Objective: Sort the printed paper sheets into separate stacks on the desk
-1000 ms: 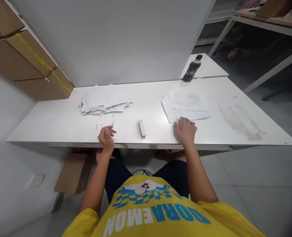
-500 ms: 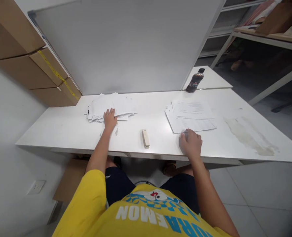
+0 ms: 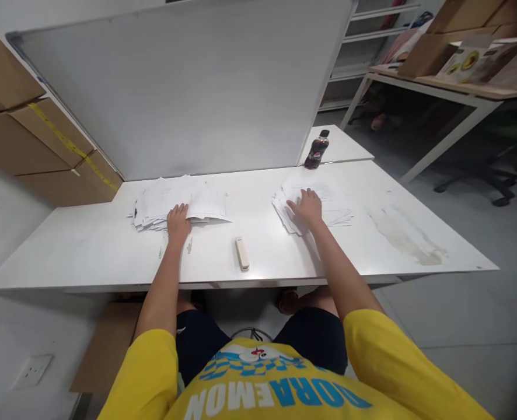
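Observation:
My left hand lies on the front edge of an untidy stack of papers, fingers stretched out over the top sheet. A corner of that sheet curls up just right of the hand. On the right, my right hand is over a second paper stack, thumb and fingers spread; whether it presses on the sheets I cannot tell. Between the two stacks, nearer the front edge, lies a cream-coloured stapler, touched by neither hand.
A whiteboard stands along the back of the white table. Cardboard boxes are piled at the left. A dark cola bottle stands at the back right. A brownish stain marks the table's right side.
My right hand has moved forward from the table's front onto the right stack, and its fingers have spread. My left hand has stayed on the left stack. The view has shifted right.

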The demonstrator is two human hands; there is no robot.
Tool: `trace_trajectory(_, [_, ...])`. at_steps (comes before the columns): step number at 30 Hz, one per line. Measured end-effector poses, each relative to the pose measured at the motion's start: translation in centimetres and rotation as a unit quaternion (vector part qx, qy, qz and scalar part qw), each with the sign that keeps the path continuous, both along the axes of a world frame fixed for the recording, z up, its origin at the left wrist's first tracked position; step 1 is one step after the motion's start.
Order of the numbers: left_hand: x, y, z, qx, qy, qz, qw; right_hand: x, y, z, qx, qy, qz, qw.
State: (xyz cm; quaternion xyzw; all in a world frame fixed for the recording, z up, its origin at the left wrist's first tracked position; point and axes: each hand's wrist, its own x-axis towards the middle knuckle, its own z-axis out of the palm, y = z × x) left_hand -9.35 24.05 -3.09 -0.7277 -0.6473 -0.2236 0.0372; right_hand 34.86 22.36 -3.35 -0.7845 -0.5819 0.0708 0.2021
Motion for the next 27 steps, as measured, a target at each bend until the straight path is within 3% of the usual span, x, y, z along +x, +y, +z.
trace_trajectory(2, [-0.1, 0.0, 0.1, 0.002, -0.012, -0.011, 1.0, -0.7, 0.8, 0.6, -0.07, -0.003, 0.002, 0.998])
trace_trajectory(4, [-0.3, 0.0, 0.2, 0.001, -0.024, -0.015, 1.0, -1.4, 0.2, 0.6, -0.091, -0.003, -0.001, 0.996])
trace_trajectory(10, [0.1, -0.8, 0.3, 0.1, -0.111, -0.075, 0.986, -3.4, -7.1, -1.5, 0.038, -0.003, -0.017, 0.999])
trace_trajectory(13, [2.7, -4.7, 0.5, 0.13, -0.118, -0.094, 0.98, -4.3, -11.0, -1.3, 0.131, 0.05, 0.012, 0.99])
trace_trajectory(16, [7.0, -11.8, 1.3, 0.192, -0.138, -0.101, 0.966, -5.6, -14.9, -0.1, 0.19, 0.183, 0.017, 0.964])
trace_trajectory(18, [9.9, -16.9, 2.4, 0.208, -0.149, -0.089, 0.963, -7.2, -17.8, 0.6, 0.146, 0.378, 0.033, 0.914])
trace_trajectory(21, [12.2, -22.6, 4.0, 0.172, -0.148, -0.118, 0.967, -11.0, -22.0, 0.8, 0.001, 0.668, 0.09, 0.739])
trace_trajectory(22, [12.5, -23.7, 4.2, 0.146, -0.144, -0.132, 0.97, -12.3, -23.1, 0.7, -0.03, 0.721, 0.1, 0.685])
trace_trajectory(24, [12.4, -24.9, 3.9, 0.086, -0.125, -0.155, 0.976, -14.5, -24.7, 0.3, -0.052, 0.789, 0.094, 0.605])
trace_trajectory(27, [12.1, -25.4, 2.0, 0.02, -0.071, -0.167, 0.983, -15.2, -25.2, -0.4, -0.033, 0.85, 0.034, 0.525])
